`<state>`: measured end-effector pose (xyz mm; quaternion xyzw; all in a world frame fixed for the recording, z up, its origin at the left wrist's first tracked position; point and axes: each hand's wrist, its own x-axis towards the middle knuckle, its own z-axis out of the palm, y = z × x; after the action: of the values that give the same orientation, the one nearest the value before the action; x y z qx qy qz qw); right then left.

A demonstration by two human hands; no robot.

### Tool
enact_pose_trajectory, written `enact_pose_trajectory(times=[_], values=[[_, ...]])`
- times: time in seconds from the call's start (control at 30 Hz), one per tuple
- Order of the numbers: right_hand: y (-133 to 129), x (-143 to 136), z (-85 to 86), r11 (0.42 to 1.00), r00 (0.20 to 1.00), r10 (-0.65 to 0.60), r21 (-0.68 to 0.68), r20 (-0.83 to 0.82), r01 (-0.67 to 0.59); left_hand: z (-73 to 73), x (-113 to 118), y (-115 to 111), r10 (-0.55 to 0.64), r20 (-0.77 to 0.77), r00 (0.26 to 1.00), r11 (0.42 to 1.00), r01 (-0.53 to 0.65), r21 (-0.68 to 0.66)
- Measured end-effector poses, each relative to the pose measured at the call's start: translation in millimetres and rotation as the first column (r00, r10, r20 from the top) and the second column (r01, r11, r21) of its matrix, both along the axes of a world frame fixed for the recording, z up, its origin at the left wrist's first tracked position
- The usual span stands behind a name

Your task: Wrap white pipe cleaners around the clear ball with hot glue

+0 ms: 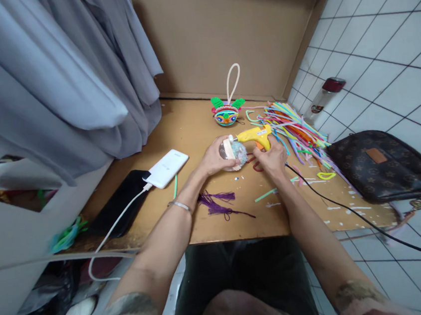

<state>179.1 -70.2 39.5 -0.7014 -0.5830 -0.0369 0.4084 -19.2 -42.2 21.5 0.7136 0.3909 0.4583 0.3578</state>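
My left hand (213,158) is closed around a small round ball (239,155) wrapped in pale blue and white fuzzy strips, with a cream band on its left side. In my right hand (274,159) is a yellow glue gun (253,134), its nozzle pointing left and close to the top of the ball. Whether the nozzle touches the ball cannot be made out. Behind them sits a colourful animal-head ornament (226,114) with green ears and a white loop. Purple tassels (217,204) lie nearer the front edge.
Coloured pipe cleaners (295,128) are heaped at the right, beside a dark brown pouch (384,164) and a clear bottle (324,98). At the left lie a white power bank (167,168) with a cable and a black phone (121,204). A black cord trails right.
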Motion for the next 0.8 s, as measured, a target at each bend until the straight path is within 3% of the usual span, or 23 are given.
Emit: enact_pose_trajectory(times=[0.8], values=[[-2.0, 3.0, 5.5, 1.0, 1.0, -0.007, 0.019, 0.016, 0.007, -0.4, 0.6, -0.4, -0.013, 0.016, 1.0, 1.0, 0.013, -0.011]])
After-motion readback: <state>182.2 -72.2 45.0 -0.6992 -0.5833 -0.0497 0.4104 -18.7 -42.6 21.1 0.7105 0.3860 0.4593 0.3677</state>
